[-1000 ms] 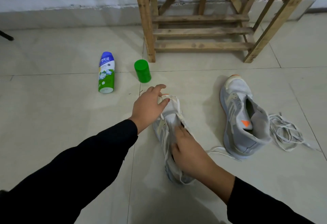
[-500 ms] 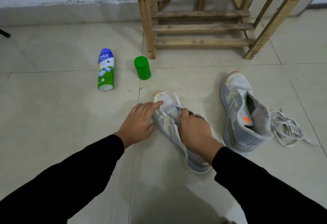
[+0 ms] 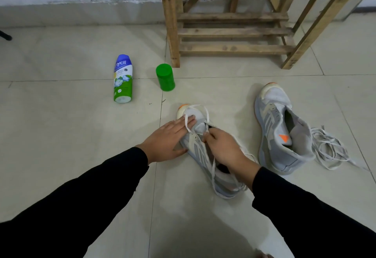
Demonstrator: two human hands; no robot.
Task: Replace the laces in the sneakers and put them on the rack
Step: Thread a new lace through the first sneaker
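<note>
**Toe to the rack, heel to the person: lace work at the front eyelets**

The near sneaker [image 3: 200, 153] lies on the floor [image 3: 61, 135] in front of the rack [image 3: 234, 31]. Its long axis runs from the heel, closest to the person, to the toe, which points toward the rack's left leg. Both hands are on it, side by side but not touching each other.

The left hand [image 3: 168, 138] lies flat with straight fingers over the toe, pressing the shoe down. A loop of the lace [image 3: 213, 168] crosses its fingertips. The right hand [image 3: 225, 151] sits over the tongue, its curled fingers pinching the lace at the eyelets nearest the toe. The right hand is therefore nearer the threading point. I judge that any pull will run back along the shoe, away from the rack, while the left hand stops the toe from sliding.

The far sneaker [image 3: 280, 127] lies in front of the rack's right leg, toe also toward the rack, tipped on its side. Its mouth shows only the tongue, and I see no lace in its eyelets. A loose lace [image 3: 329, 147] is heaped against its heel. Neither sneaker is on the rack yet.

A green tub [image 3: 165, 77] stands just beside the rack's left leg. A bottle [image 3: 122, 78] lies on its side further left of the rack. What either one holds is hidden.
</note>
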